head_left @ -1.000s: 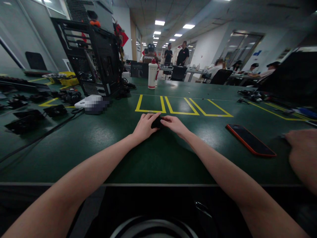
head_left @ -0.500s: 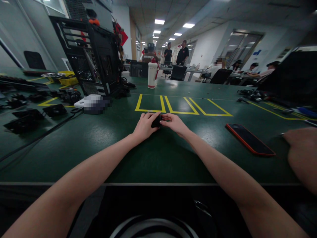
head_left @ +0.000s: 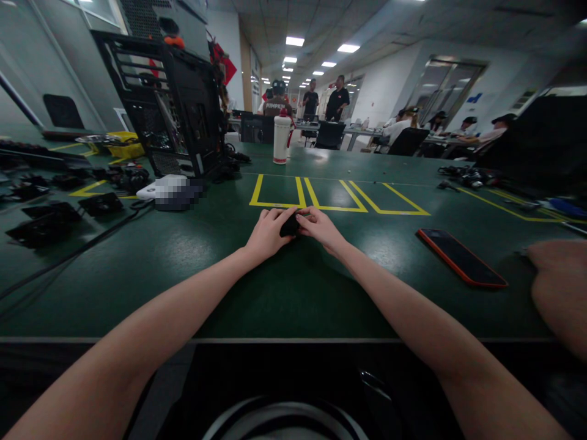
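Observation:
A small black object (head_left: 288, 227) sits between my hands over the green table (head_left: 293, 293); its kind cannot be made out. My left hand (head_left: 269, 231) is closed around it from the left, thumb and fingers on its sides. From the right, the bent fingertips of my right hand (head_left: 321, 227) pinch at its right end. What those fingertips hold, beyond the black object's edge, is hidden. Yellow tape outlines (head_left: 308, 208) lie just beyond both hands.
An open black computer case (head_left: 183, 104) stands at the back left, near a white and red bottle (head_left: 281, 140). Loose black parts (head_left: 43, 223) and a cable (head_left: 82, 247) lie left. A red-edged phone (head_left: 461, 256) and another person's hand (head_left: 559, 275) are at right.
My right fingertips have shifted slightly up and left along the black object's right end. My left hand keeps its hold in the same place.

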Demonstrator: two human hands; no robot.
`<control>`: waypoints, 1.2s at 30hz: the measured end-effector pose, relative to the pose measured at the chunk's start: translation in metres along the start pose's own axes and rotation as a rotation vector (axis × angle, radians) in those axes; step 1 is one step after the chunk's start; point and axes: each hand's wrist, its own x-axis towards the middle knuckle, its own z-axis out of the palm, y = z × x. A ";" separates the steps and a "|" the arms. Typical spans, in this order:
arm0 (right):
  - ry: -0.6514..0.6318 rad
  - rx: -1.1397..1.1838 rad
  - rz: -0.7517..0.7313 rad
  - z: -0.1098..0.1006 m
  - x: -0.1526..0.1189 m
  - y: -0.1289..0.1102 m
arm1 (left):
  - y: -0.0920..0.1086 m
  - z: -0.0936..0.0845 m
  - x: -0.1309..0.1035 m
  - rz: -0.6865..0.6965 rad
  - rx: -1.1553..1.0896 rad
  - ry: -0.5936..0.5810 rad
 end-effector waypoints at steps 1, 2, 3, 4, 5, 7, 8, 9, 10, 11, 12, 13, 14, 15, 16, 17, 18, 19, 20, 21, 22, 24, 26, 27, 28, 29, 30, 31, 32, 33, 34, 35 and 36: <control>-0.014 0.013 0.019 -0.001 -0.001 -0.001 | 0.000 0.000 0.000 -0.003 -0.002 0.000; -0.032 0.021 0.035 -0.002 -0.001 -0.002 | 0.000 0.000 0.000 -0.004 -0.004 -0.002; -0.050 0.023 0.045 -0.003 -0.002 -0.003 | 0.000 0.000 0.000 -0.005 -0.007 -0.003; -0.065 0.022 0.049 -0.004 -0.002 -0.004 | 0.000 0.000 0.000 -0.006 -0.011 -0.004; -0.074 0.021 0.053 -0.005 -0.002 -0.005 | 0.000 -0.001 0.000 -0.006 -0.014 -0.006; -0.066 0.031 0.078 -0.006 -0.001 -0.004 | 0.001 -0.001 0.000 -0.007 -0.019 -0.011; -0.058 0.042 0.099 -0.006 0.000 -0.003 | 0.001 -0.001 0.000 -0.007 -0.020 -0.012; -0.048 0.047 0.114 -0.006 0.001 -0.001 | 0.002 -0.001 0.000 -0.007 -0.020 -0.014; -0.041 0.037 0.116 -0.005 0.002 0.000 | 0.002 -0.002 0.000 -0.007 -0.019 -0.015; -0.038 0.015 0.102 -0.005 0.003 0.002 | 0.002 -0.002 0.000 -0.006 -0.017 -0.014; -0.037 -0.007 0.077 -0.005 0.004 0.004 | 0.002 -0.002 0.000 -0.005 -0.013 -0.012; -0.036 -0.024 0.045 -0.005 0.005 0.006 | 0.002 -0.001 0.000 -0.005 -0.009 -0.009; -0.033 -0.030 0.011 -0.005 0.005 0.007 | 0.002 -0.001 0.000 -0.004 -0.004 -0.007; -0.031 -0.024 -0.020 -0.005 0.005 0.008 | 0.001 -0.001 0.000 -0.002 0.000 -0.006; -0.030 -0.012 -0.045 -0.004 0.005 0.008 | 0.001 -0.001 0.000 -0.001 0.003 -0.005; -0.029 0.000 -0.061 -0.004 0.004 0.008 | 0.001 0.000 0.000 0.000 0.006 -0.005; -0.033 0.005 -0.066 -0.004 0.004 0.008 | 0.001 0.000 0.001 0.001 0.007 -0.005; -0.038 0.005 -0.059 -0.004 0.003 0.007 | 0.001 0.000 0.001 0.001 0.007 -0.005; -0.043 0.005 -0.045 -0.004 0.003 0.007 | 0.001 0.000 0.001 0.000 0.007 -0.004; -0.051 0.005 -0.029 -0.005 0.002 0.006 | 0.001 0.000 0.001 -0.002 0.006 -0.003; -0.063 0.003 -0.019 -0.006 0.002 0.005 | 0.001 0.000 0.001 -0.004 0.004 -0.002; -0.098 -0.018 -0.041 -0.008 0.001 0.003 | 0.002 0.000 0.000 -0.009 -0.002 -0.004; -0.123 -0.068 -0.101 -0.011 -0.001 0.001 | 0.002 -0.001 0.000 -0.016 -0.006 -0.009; -0.126 -0.087 -0.118 -0.011 -0.001 0.000 | 0.002 -0.002 0.000 -0.019 -0.007 -0.010; -0.125 -0.091 -0.115 -0.012 -0.001 -0.001 | 0.002 -0.002 0.000 -0.022 -0.006 -0.010; -0.124 -0.078 -0.089 -0.012 -0.002 -0.001 | 0.002 -0.002 0.000 -0.023 -0.006 -0.011; -0.125 -0.052 -0.047 -0.011 -0.002 -0.001 | 0.002 -0.002 0.000 -0.023 -0.007 -0.013; -0.126 -0.021 -0.003 -0.010 -0.002 -0.001 | 0.002 -0.002 0.000 -0.022 -0.010 -0.014; -0.123 0.007 0.034 -0.009 -0.002 0.000 | 0.002 -0.002 0.000 -0.021 -0.012 -0.015; -0.117 0.026 0.054 -0.009 -0.001 0.001 | 0.002 -0.002 0.000 -0.020 -0.014 -0.014; -0.109 0.034 0.057 -0.008 0.000 0.002 | 0.002 -0.002 0.000 -0.019 -0.014 -0.013; -0.100 0.033 0.052 -0.008 0.000 0.003 | 0.002 -0.002 0.000 -0.018 -0.013 -0.012; -0.092 0.027 0.046 -0.007 0.001 0.004 | 0.001 -0.002 0.000 -0.018 -0.011 -0.011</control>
